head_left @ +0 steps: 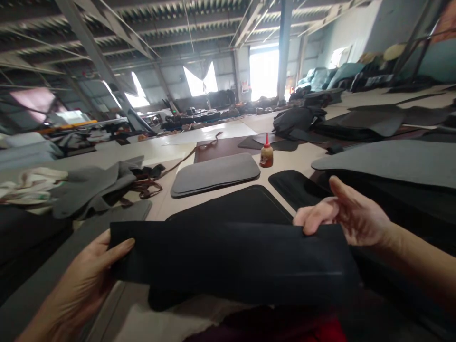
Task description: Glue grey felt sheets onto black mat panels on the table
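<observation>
Both my left hand (90,268) and right hand (351,213) grip the black rectangular sheet (228,261) between them. Right thumb (340,189) raised, it could slip.

1. From my remote seat I see a ribbed roof (171,21) high over a large hall, crossed by pale beams (247,23).
2. A grey post (93,54) slants through my view on the left; a darker post (285,52) stands nearly upright beside a bright opening (264,73).
3. I make out a grey far wall (226,71) with a glaring window (201,85), its top partly covered, and a small notice (244,86).
4. Daylight pours in there, leaving the hall dim and glossing the long, pale table (228,133).
5. On the right I see a whitish wall (356,40); on the far left, pink cloth (33,102) hangs.
</observation>
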A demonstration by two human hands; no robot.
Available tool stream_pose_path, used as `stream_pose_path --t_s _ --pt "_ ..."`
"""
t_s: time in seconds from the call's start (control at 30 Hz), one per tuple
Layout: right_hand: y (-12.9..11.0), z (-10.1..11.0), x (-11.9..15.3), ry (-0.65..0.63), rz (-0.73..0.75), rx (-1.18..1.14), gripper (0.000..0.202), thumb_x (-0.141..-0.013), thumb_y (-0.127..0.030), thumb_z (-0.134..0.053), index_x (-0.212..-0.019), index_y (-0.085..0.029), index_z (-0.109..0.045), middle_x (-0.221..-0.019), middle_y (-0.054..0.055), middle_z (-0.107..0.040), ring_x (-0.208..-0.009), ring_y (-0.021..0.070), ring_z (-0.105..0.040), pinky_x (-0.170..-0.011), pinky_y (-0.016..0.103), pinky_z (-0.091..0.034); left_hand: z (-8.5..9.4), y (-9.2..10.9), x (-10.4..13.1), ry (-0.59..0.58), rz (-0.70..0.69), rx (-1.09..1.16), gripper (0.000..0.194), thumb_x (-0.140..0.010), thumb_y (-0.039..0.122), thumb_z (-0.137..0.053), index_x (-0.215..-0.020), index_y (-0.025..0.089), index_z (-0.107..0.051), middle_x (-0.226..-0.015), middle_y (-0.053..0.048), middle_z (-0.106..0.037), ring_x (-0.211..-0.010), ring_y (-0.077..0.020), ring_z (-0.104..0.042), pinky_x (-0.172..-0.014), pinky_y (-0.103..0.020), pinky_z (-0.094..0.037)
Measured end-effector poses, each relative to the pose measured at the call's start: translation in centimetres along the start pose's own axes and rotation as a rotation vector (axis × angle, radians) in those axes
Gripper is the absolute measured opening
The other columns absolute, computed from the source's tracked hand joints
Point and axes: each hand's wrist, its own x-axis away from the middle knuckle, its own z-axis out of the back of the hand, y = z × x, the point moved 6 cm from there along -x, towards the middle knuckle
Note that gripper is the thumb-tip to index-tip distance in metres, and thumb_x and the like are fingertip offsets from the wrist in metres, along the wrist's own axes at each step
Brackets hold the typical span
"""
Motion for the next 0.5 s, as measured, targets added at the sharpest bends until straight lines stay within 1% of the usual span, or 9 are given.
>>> stream_pose_path --t_s 0.03,0.1,0.17,0.23,0.3,0.33,0.37,0.43,0.5 --pt "0.3 0.0 0.0 0.013 -0.005 0.038 0.055 -0.085 -0.064 -0.059 -0.097 -0.015 -0.082 -0.118 0.012 -0.066 -0.102 0.0268 -0.067 -0.087 0.030 -0.054 0.4 -0.4 -0.2 -0.009 -0.008 0.008 0.053 -0.046 0.016 -0.091 -0.093 0.019 -0.068 -0.084 0.003 -0.078 -0.062 -0.0151 -0.070 -0.057 -0.023 -0.059" --pt "0.8 0.2 -0.1 0.073 -0.050 0.121 0.042 -0.071 -0.049 -0.082 -0.100 -0.018 -0.079 -0.118 0.010 -0.064 -0.098 0.0236 -0.066 -0.083 0.027 -0.054 0.9 -1.0 -0.5 -0.019 -0.011 0.024 0.063 -0.040 0.021 -0.096 -0.096 0.020 -0.068 -0.085 0.001 -0.078 -0.061 -0.0151 -0.070 -0.056 -0.022 -0.060" --pt "1.1 0.5 -0.2 0.147 -0.133 0.220 0.046 -0.065 -0.035 -0.089 -0.106 -0.020 -0.074 -0.113 0.006 -0.064 -0.089 0.0191 -0.066 -0.074 0.024 -0.054 1.2 -1.4 -0.6 -0.027 -0.011 0.040 0.066 -0.037 0.023 -0.098 -0.096 0.019 -0.067 -0.084 -0.001 -0.078 -0.058 -0.0152 -0.069 -0.052 -0.021 -0.058" --pt "0.8 1.1 -0.5 0.187 -0.177 0.372 0.049 -0.071 -0.032 -0.086 -0.116 -0.023 -0.068 -0.111 0.004 -0.065 -0.091 0.0181 -0.064 -0.073 0.022 -0.053 1.5 -1.6 -0.6 -0.015 -0.012 0.055 0.065 -0.035 0.022 -0.099 -0.092 0.019 -0.067 -0.081 0.000 -0.077 -0.056 -0.0147 -0.068 -0.049 -0.020 -0.057" --pt "0.2 1.8 -1.0 0.187 -0.192 0.591 0.052 -0.078 -0.034 -0.081 -0.126 -0.026 -0.064 -0.117 0.004 -0.064 -0.103 0.0209 -0.062 -0.082 0.023 -0.051 1.6 -1.4 -0.4 0.001 -0.024 0.075 0.065 -0.034 0.023 -0.099 -0.090 0.019 -0.067 -0.079 0.000 -0.076 -0.056 -0.0144 -0.068 -0.050 -0.019 -0.057" --pt "0.0 2.3 -1.3 0.190 -0.208 0.696 0.047 -0.082 -0.037 -0.078 -0.126 -0.025 -0.065 -0.118 0.004 -0.065 -0.105 0.0219 -0.061 -0.084 0.025 -0.051 1.6 -1.3 -0.3 0.002 -0.033 0.080 0.065 -0.035 0.025 -0.100 -0.091 0.020 -0.067 -0.079 0.001 -0.076 -0.057 -0.0141 -0.068 -0.051 -0.020 -0.058" --pt "-0.1 2.8 -1.6 0.202 -0.221 0.786 0.040 -0.085 -0.040 -0.074 -0.122 -0.024 -0.067 -0.115 0.004 -0.066 -0.102 0.0219 -0.060 -0.083 0.025 -0.050 1.6 -1.3 -0.2 0.002 -0.042 0.080 0.065 -0.036 0.027 -0.100 -0.091 0.020 -0.067 -0.079 0.001 -0.076 -0.057 -0.0139 -0.068 -0.051 -0.020 -0.058" --pt "-0.3 3.9 -2.1 0.266 -0.226 0.906 0.033 -0.088 -0.047 -0.069 -0.104 -0.019 -0.072 -0.097 0.004 -0.066 -0.086 0.0190 -0.059 -0.072 0.025 -0.048 1.4 -1.4 -0.1 -0.015 -0.054 0.066 0.065 -0.038 0.029 -0.100 -0.094 0.019 -0.067 -0.081 0.000 -0.076 -0.056 -0.0137 -0.067 -0.051 -0.021 -0.058" --pt "-0.4 5.0 -2.4 0.400 -0.196 0.921 0.035 -0.085 -0.051 -0.070 -0.089 -0.016 -0.070 -0.080 0.002 -0.061 -0.071 0.0149 -0.053 -0.059 0.024 -0.042 1.3 -1.8 -0.1 -0.040 -0.052 0.051 0.063 -0.043 0.030 -0.098 -0.096 0.017 -0.067 -0.082 -0.001 -0.076 -0.056 -0.0141 -0.067 -0.051 -0.022 -0.058"
